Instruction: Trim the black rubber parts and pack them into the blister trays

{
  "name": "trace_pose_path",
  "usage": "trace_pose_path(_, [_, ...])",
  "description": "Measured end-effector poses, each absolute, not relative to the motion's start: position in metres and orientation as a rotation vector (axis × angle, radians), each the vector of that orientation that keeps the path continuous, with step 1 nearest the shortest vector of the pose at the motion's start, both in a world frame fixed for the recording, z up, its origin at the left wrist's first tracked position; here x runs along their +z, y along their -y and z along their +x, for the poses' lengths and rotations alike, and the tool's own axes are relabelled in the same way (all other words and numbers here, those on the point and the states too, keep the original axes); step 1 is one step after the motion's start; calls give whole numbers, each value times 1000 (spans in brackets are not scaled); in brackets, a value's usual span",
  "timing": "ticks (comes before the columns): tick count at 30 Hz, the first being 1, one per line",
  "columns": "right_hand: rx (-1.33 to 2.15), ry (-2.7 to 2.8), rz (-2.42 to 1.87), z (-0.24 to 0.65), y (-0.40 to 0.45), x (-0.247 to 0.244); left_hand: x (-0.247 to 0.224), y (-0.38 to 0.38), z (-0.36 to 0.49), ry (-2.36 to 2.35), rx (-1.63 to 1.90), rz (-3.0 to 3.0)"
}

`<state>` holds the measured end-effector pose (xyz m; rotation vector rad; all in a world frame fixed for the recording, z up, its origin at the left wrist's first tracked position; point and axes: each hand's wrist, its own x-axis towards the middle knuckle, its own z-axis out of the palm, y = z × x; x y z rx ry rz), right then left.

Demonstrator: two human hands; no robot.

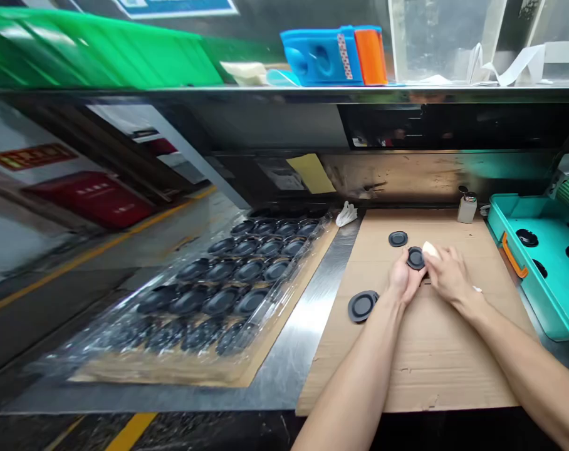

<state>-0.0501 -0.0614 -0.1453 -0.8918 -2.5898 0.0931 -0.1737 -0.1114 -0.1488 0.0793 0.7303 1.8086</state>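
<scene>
My left hand [401,279] is closed around a small black rounded plastic part [415,258], holding it above the cardboard sheet [435,363]. My right hand [448,272] pinches a white wad [431,250], cloth or tissue by its look, at the right edge of that part. Whether the wad presses on the part I cannot tell. Beyond my hands a similar black part [398,238] lies on the cardboard. A larger black part [362,306] with a raised ring lies left of my left forearm.
At left, a clear plastic tray [284,294] holds rows of black parts. A turquoise bin [548,300] with several black pieces stands at right. A small bottle [467,208] with its lid up and a crumpled white cloth [346,214] sit at the back, below a shelf [247,95].
</scene>
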Motion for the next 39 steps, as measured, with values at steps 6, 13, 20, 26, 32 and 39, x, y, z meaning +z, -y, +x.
trace_pose_path(6, [153,2378,-1179,-31,16,-155,-133,132,-177,-930,1955,213])
trace_pose_path(13, [315,2442,-1195,-31,9,-167,-106,221,-173,-891,1771,226])
trace_pose_path(20, [318,2467,-1190,-32,11,-167,-127,247,-129,-899,1725,-89])
trace_pose_path(26, [340,2457,-1185,-32,14,-166,-140,193,-119,-1286,1842,363])
trace_pose_path(32, [365,2465,-1240,-31,21,-160,-142,194,-131,-1840,1678,1145])
trace_pose_path(39, [381,2463,-1216,-31,23,-161,-161,229,-118,-2215,1362,1284])
